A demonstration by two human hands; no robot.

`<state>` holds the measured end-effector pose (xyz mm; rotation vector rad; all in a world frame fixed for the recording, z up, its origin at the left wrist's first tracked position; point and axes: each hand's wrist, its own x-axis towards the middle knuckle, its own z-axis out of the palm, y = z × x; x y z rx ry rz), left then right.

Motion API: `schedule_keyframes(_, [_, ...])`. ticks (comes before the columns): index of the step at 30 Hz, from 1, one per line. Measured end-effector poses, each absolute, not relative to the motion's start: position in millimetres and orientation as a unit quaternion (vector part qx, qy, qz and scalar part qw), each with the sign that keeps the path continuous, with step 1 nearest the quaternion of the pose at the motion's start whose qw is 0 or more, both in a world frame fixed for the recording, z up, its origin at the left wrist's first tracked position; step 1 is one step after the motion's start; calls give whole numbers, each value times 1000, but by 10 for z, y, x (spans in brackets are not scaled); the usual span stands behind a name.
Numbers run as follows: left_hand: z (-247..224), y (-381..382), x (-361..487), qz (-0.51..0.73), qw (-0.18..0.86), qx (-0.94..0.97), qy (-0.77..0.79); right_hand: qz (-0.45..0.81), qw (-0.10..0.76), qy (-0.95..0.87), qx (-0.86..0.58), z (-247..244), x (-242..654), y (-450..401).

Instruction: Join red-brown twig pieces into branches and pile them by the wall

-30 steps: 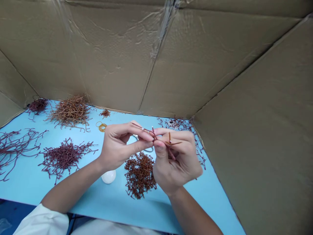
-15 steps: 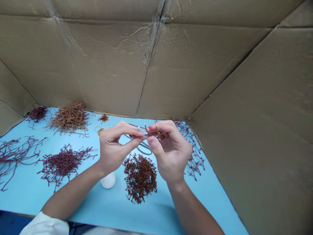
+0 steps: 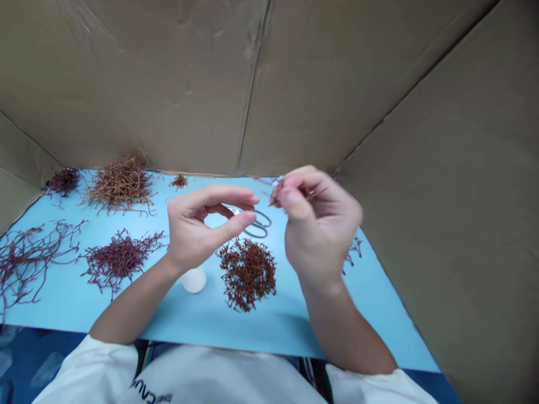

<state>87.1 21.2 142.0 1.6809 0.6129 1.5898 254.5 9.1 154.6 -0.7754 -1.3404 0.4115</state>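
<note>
Several thin reddish-brown twig-like pieces [image 3: 275,193] with pale tips are pinched in my right hand [image 3: 322,224], raised over the right part of the table; motion blurs them. My left hand [image 3: 202,224] is apart from it, thumb and fingers spread with nothing between them. Under and between my hands sits a heap of short rust-brown pieces [image 3: 249,275]. Scissors with dark green handles [image 3: 257,230] lie behind that heap, partly hidden by my left fingers. A white round object [image 3: 194,280] rests below my left wrist.
Purple short pieces [image 3: 120,259] and long purple strands [image 3: 31,261] lie at left. Behind are an orange-brown pile [image 3: 122,185], a dark purple bundle [image 3: 63,180] and a tiny brown pile [image 3: 179,180]. Cardboard walls [image 3: 168,90] enclose the blue table [image 3: 202,331].
My hands have separated. My right hand moved up and to the right with the pieces, and my left fingers have opened. The camera view has tilted downward.
</note>
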Motion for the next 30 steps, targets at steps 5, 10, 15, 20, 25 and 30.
schedule_keyframes(5, [1077, 590, 574, 355, 396, 763, 368, 234, 675, -595, -369, 1292, 2891, 54])
schedule_keyframes(10, [434, 933, 360, 106, 340, 842, 404, 270, 562, -659, -420, 953, 3220, -136])
schedule_keyframes(15, [100, 910, 387, 93, 344, 845, 399, 272, 519, -679, -442, 815, 3312, -280])
schedule_keyframes(20, [88, 868, 407, 106, 359, 840, 394, 287, 492, -690, -447, 766, 3278, -318])
schedule_keyframes(25, [95, 785, 357, 139, 387, 811, 416, 316, 467, -691, -453, 696, 3192, -349])
schedule_keyframes(30, [86, 703, 350, 204, 438, 755, 443, 342, 440, -689, -463, 661, 3078, -350])
